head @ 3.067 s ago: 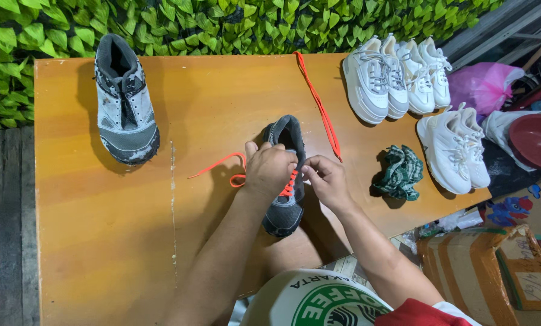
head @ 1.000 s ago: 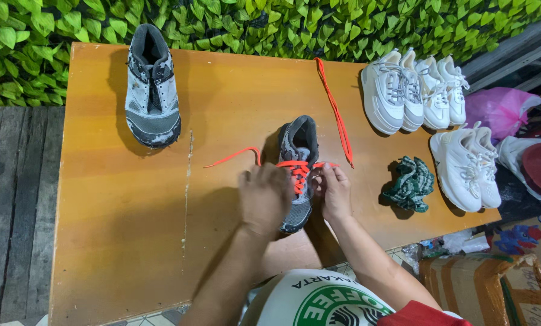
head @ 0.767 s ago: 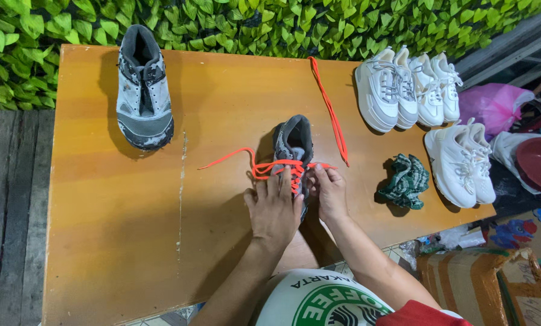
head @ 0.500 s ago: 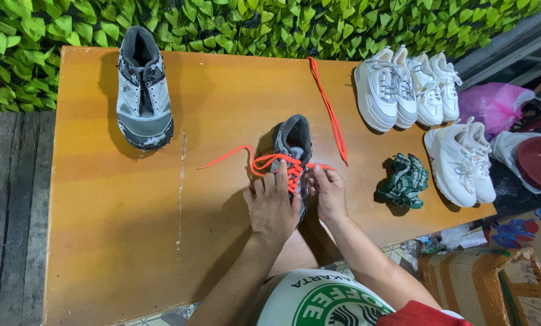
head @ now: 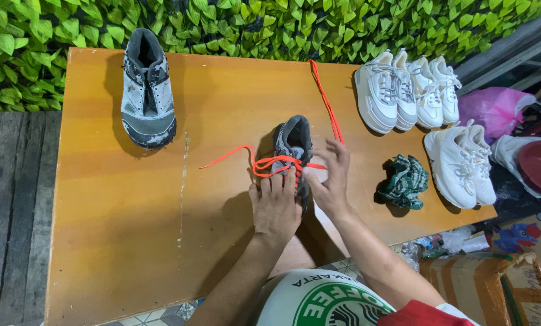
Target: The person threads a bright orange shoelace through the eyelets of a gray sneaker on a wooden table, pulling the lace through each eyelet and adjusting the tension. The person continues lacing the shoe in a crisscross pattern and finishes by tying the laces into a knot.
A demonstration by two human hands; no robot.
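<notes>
1. Work surface: a wooden table (head: 131, 241), orange-brown, fills most of the head view. A leafy green wall (head: 234, 24) runs along its 12 o'clock edge.
2. Work item: a grey shoe (head: 293, 145) stands near the table centre, heel end toward 12 o'clock, toe end covered by both hands.
3. Lace: an orange lace (head: 264, 163) crosses the shoe's upper. One free end trails over the table toward 9 o'clock; another strand runs toward 3 o'clock, to the right hand.
4. Left hand (head: 275, 205): lies palm down on the shoe's toe end, at 6 o'clock of the shoe. The fingers are extended and close together, tips at the lace crossing. Whether they pinch the lace cannot be told.
5. Right hand (head: 329, 178): at 4 o'clock of the shoe, fingers loosely curled and partly spread, thumb and forefinger at the lace strand on that side. A firm grip cannot be confirmed.
6. Matching grey shoe (head: 147, 90): at 10 o'clock, well apart.
7. Loose orange lace (head: 326, 102): lies straight on the table at 1 o'clock.
8. White shoes (head: 406, 90): grouped at 2 o'clock.
9. Green cloth (head: 404, 181): crumpled at 3 o'clock, near the right hand.
</notes>
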